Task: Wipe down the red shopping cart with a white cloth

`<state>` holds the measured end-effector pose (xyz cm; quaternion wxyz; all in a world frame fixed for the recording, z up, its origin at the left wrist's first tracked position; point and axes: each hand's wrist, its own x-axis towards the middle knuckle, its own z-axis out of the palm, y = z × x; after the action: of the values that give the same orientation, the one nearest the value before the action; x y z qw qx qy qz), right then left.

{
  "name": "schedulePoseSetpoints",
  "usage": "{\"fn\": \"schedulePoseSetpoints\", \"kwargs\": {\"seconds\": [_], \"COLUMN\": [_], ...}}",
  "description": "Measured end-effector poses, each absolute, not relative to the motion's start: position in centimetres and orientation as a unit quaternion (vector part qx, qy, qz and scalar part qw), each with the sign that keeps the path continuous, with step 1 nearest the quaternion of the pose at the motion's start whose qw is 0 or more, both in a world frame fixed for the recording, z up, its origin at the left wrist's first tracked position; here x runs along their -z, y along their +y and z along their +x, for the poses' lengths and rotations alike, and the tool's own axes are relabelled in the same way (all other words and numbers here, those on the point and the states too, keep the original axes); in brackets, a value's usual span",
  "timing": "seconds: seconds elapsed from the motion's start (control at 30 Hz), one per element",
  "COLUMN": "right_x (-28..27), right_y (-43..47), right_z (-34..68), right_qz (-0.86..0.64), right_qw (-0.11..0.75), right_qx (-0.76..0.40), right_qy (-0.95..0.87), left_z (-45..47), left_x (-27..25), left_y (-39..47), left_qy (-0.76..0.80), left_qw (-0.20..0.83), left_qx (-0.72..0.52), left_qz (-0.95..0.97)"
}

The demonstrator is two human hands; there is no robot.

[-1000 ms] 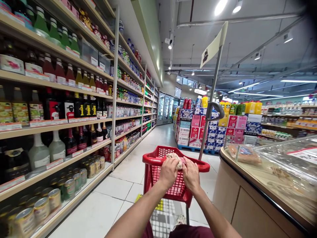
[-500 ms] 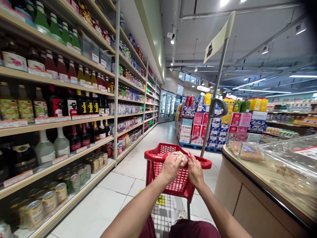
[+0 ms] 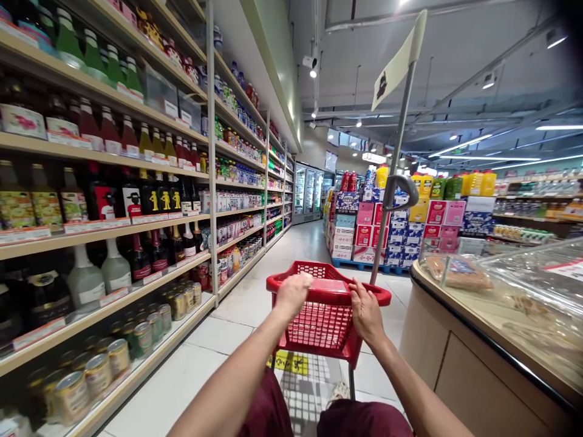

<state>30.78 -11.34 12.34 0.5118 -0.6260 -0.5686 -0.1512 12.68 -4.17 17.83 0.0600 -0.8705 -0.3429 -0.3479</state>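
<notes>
A red cart (image 3: 316, 332) stands on the tiled floor (image 3: 207, 343), between the shelving's (image 3: 109, 234) front edge and the bench's (image 3: 483, 370) left edge. The left hand (image 3: 293, 295) is at the handle's (image 3: 328, 290) left part; its blurred grip cannot be determined. The right hand (image 3: 365, 311) is unclenched, fingers extended against the handle's right part.

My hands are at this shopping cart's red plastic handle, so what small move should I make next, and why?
I'd probably slide your bare left hand rightward along the red plastic handle. It sits toward the left end, a blurred pale patch at its fingertips, while your bare right hand is toward the right end, leaving the middle stretch uncovered.
</notes>
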Motion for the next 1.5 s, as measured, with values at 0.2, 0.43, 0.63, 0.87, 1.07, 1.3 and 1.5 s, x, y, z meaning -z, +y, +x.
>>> {"fn": "schedulePoseSetpoints", "kwargs": {"seconds": [0.2,0.43,0.63,0.87,1.07,1.3,1.5], "right_x": [-11.9,-11.0,-11.0,-11.9,-12.6,-16.2,-16.6], "right_y": [-10.7,-12.0,-11.0,-10.8,-10.5,-8.0,-6.5], "right_z": [29.6,32.6,30.7,30.4,28.6,24.0,23.3], "right_qz": [-0.629,-0.677,-0.644,-0.638,-0.592,-0.583,-0.604], "right_qw": [0.488,0.492,0.475,0.476,0.5,0.404,0.327], "right_qx": [0.197,0.207,0.229,0.233,0.209,0.137,0.181], "right_qy": [-0.573,-0.507,-0.554,-0.559,-0.597,-0.691,-0.704], "left_z": [16.2,14.1,14.8,12.4,12.7,12.3,8.0], "left_x": [-17.0,-16.7,-16.5,-16.6,-16.9,-16.1,-15.1], "left_y": [-5.8,-3.9,-4.8,-3.6,-3.0,-3.2,-2.2], "left_qy": [-0.306,-0.311,-0.32,-0.332,-0.356,-0.382,-0.411], "left_qw": [0.067,0.064,0.067,0.042,0.026,0.018,0.067], "left_qx": [0.353,0.365,0.373,0.365,0.35,0.289,0.238], "left_qz": [-0.882,-0.875,-0.868,-0.869,-0.866,-0.877,-0.877]}}
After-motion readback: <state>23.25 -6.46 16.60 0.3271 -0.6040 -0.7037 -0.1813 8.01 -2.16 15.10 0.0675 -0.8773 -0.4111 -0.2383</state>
